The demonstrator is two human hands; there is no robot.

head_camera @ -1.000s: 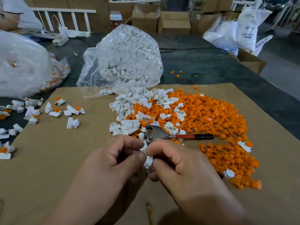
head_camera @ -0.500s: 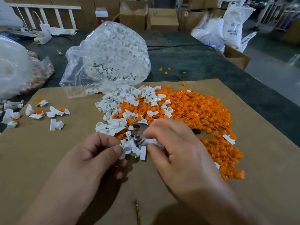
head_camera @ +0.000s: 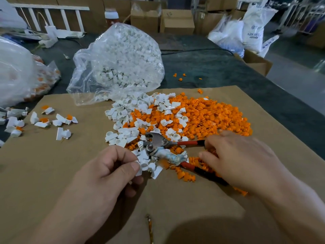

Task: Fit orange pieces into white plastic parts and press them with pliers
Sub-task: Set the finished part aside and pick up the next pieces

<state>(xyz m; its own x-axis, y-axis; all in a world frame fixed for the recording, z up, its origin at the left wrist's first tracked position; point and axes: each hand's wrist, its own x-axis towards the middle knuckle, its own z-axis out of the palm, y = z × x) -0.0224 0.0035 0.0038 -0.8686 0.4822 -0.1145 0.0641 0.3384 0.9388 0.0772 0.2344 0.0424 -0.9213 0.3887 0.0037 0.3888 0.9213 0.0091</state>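
My left hand (head_camera: 109, 171) pinches a white plastic part (head_camera: 143, 166) between thumb and forefinger, just left of the pliers' head. The pliers (head_camera: 158, 143) lie on the pile with their jaws to the left and their red and black handles spread to the right. My right hand (head_camera: 242, 161) lies over both handles with its fingers lightly bent; its forefinger touches the end of the upper handle and the lower handle runs under its palm. Behind the pliers, a heap of orange pieces (head_camera: 211, 117) lies beside loose white parts (head_camera: 126, 120).
Everything lies on a brown cardboard sheet (head_camera: 52, 164) over a dark table. A clear bag of white parts (head_camera: 119, 62) stands behind the piles. Several white parts fitted with orange pieces (head_camera: 44, 118) lie at the left, near another plastic bag (head_camera: 17, 73). Boxes and sacks stand at the back.
My hands have parted. The right hand has moved right from the pliers' head to their handles, uncovering the pliers. The left hand keeps hold of the white part.
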